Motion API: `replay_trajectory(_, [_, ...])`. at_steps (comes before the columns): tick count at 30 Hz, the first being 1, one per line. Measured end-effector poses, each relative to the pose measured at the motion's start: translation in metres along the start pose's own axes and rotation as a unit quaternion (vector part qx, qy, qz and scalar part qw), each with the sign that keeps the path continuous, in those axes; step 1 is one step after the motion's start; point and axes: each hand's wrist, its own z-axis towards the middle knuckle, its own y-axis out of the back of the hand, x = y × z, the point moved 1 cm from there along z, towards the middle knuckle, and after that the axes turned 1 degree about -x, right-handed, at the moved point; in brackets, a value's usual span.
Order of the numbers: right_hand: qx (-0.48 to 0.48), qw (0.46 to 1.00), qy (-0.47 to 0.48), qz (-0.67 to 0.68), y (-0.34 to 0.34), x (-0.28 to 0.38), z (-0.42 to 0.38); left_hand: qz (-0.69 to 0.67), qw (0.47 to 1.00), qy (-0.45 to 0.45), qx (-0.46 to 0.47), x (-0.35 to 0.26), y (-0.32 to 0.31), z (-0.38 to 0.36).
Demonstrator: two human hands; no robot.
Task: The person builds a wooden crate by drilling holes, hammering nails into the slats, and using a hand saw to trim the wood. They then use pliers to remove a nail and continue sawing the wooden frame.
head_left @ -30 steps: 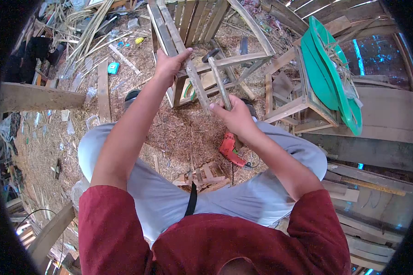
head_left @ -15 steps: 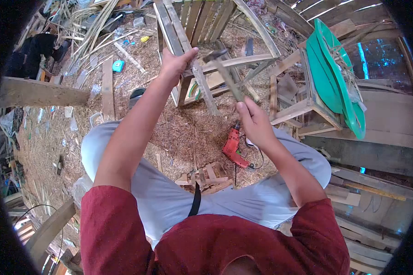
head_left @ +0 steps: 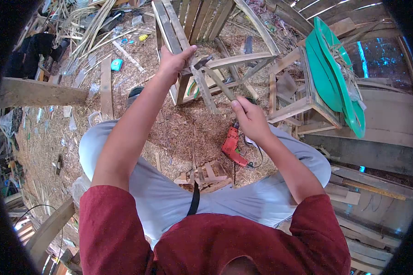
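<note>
A slatted wooden chair frame [head_left: 245,60] lies on the ground in front of me. My left hand [head_left: 173,65] is closed around its near corner, with the thumb stretched along the wood. From that corner a short wooden strip [head_left: 207,96] sticks out toward me. In my right hand [head_left: 251,120] is a hammer [head_left: 220,84], gripped low on its wooden handle. Its head rests right at the joint between strip and frame, just right of my left fingers. Below my right hand lies a red power drill [head_left: 232,145], its cord curling beside my leg.
At the right a green plastic chair or basin-like piece [head_left: 328,78] leans on a wooden stool frame [head_left: 291,111]. Wood scraps [head_left: 209,176] lie between my legs. A tape measure [head_left: 117,64] and thin wood strips [head_left: 94,32] are scattered over the shavings at the left.
The hammer head has come down and left onto the frame's corner, and my right hand has dropped slightly with it. My left hand stays on the frame.
</note>
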Motion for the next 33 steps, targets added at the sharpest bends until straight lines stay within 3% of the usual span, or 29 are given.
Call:
replay_trajectory(4, [0.033, 0.998, -0.045, -0.011, 0.001, 0.001, 0.003, -0.002, 0.999, -0.01, 0.037, 0.005, 0.004, 0.005])
replay_trajectory(9, [0.01, 1.0, -0.026, 0.002, -0.003, -0.002, 0.0, 0.018, 1.0, 0.015, 0.007, -0.001, 0.003, 0.001])
replay_trajectory(16, [0.001, 0.999, -0.031, 0.01, -0.001, 0.0, 0.001, 0.015, 0.999, 0.011, 0.028, -0.004, 0.004, 0.001])
replay_trajectory(22, [-0.017, 1.0, 0.018, 0.018, -0.003, -0.002, -0.002, 0.005, 0.999, -0.001, 0.037, -0.01, 0.003, -0.004])
replay_trajectory(28, [0.0, 0.999, -0.036, 0.006, -0.002, 0.004, 0.002, 0.014, 1.0, 0.006, 0.027, -0.018, 0.002, -0.013])
replay_trajectory(33, [-0.013, 1.0, 0.001, 0.018, -0.003, 0.002, -0.002, 0.03, 0.999, 0.02, 0.016, -0.01, 0.003, -0.007])
